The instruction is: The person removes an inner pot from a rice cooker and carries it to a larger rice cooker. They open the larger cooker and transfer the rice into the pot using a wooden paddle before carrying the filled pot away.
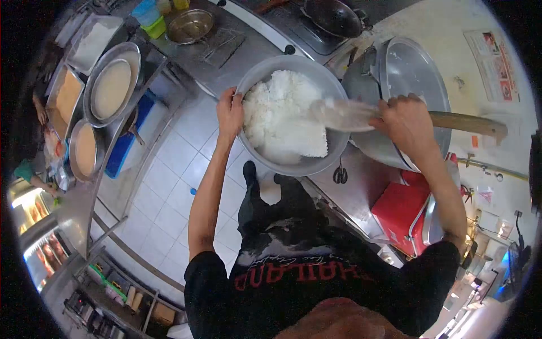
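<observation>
Head view: left hand clamped on bowl rim at counter edge, right hand fisted round paddle over rice; I'd brace bowl, scoop shallow, clear of rim

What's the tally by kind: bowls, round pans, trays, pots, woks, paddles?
Bowls: 2 (rice bowl in left hand; small bowl)
Round pans: 2 ()
Trays: 2 ()
Pot: 1
Wok: 1
Paddle: 1, in right hand
Total: 9
</observation>
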Demonstrator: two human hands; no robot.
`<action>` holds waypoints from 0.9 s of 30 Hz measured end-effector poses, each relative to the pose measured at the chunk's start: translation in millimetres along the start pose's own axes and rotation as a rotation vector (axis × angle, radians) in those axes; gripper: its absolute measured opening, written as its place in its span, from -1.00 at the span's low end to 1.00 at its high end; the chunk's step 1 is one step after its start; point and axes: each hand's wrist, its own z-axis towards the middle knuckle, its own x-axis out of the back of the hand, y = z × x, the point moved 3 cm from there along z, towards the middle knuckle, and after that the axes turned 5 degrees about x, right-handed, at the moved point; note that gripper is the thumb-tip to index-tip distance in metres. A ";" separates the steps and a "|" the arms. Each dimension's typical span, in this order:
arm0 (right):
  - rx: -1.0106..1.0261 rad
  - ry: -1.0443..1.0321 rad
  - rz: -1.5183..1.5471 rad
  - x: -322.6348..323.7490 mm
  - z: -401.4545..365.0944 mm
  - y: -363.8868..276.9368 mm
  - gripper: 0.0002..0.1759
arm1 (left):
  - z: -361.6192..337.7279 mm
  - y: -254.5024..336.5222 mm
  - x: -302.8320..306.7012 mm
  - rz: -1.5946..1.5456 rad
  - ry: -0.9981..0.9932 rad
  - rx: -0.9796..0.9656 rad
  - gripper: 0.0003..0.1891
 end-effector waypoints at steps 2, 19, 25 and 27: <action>0.066 -0.030 -0.018 -7.7 1.0 -0.6 -0.71 | 3.3 -3.2 -2.6 -0.034 -0.027 0.000 -0.69; -0.051 0.146 0.090 -48.7 1.8 7.8 -0.63 | 6.0 2.6 -3.7 0.018 0.025 -0.041 -0.67; 0.275 0.048 0.036 -26.7 0.2 -3.2 -0.59 | 4.4 -3.3 -1.2 0.007 -0.019 0.033 -0.66; 0.271 -0.028 0.048 -39.4 8.1 -14.0 -0.60 | 2.9 -9.0 -2.9 -0.018 -0.025 0.072 -0.66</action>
